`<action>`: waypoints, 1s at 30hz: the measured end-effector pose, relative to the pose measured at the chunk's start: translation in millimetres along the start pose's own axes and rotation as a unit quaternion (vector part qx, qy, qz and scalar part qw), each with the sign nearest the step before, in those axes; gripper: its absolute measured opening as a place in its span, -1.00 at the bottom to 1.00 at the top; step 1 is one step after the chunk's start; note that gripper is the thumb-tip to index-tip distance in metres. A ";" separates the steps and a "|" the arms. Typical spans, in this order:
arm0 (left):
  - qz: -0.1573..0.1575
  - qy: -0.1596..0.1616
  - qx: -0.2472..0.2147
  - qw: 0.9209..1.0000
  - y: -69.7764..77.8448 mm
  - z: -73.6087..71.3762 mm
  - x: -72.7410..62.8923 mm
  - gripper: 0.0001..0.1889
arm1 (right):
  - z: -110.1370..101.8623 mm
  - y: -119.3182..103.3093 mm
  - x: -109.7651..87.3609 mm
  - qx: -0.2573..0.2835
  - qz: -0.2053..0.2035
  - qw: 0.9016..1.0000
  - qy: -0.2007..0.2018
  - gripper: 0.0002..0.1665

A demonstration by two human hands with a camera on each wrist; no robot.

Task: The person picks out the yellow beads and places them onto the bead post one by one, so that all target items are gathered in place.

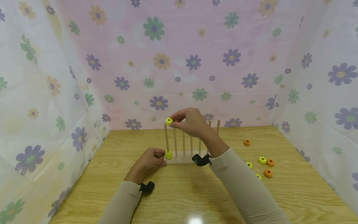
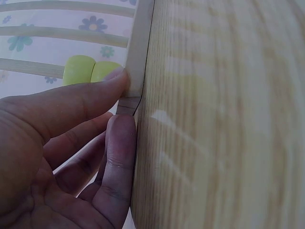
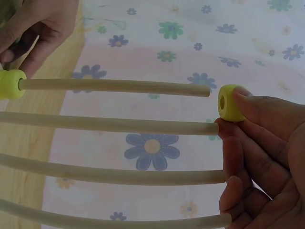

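A wooden rack (image 1: 179,160) with a row of upright pegs stands on the table. At its left end, my left hand (image 1: 148,160) grips the base, thumb on the front face and fingers around the end. Two yellow beads (image 2: 78,70) are stacked at the bottom of the leftmost peg (image 1: 166,138). Up at that peg's top, my right hand (image 1: 193,123) pinches another yellow bead (image 3: 230,104) between thumb and index finger. In the right wrist view the bead's hole faces the peg tip, with a small gap between them. The right hand's other fingers lie by the neighbouring peg tips.
Loose on the table to the right lie several beads, among them a yellow bead (image 1: 262,160), an orange bead (image 1: 268,173) and a farther orange bead (image 1: 247,142). The right sleeve (image 1: 240,183) partly covers some. Flowered cloth (image 1: 193,77) encloses the table's back and sides.
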State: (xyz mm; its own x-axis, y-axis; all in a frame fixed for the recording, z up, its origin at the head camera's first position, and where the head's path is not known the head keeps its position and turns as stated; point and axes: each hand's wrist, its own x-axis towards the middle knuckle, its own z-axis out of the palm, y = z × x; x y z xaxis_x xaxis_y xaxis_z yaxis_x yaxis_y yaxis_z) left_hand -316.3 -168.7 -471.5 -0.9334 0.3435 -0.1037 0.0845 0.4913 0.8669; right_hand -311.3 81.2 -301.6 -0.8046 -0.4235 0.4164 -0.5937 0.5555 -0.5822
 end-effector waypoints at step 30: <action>-0.001 0.005 -0.003 1.000 -2.7 0.4 2.3 -0.43 | 13.4 -6.1 4.8 0.023 0.024 0.999 0.009 -0.80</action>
State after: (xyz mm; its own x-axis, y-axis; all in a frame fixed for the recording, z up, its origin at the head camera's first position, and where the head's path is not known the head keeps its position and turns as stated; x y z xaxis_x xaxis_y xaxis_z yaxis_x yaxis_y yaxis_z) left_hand -318.5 -168.9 -474.3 -0.9372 0.3342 -0.0999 0.0811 0.4872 0.8695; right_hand -311.4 66.2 -305.4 -0.8320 -0.3841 0.4004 -0.5542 0.5411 -0.6326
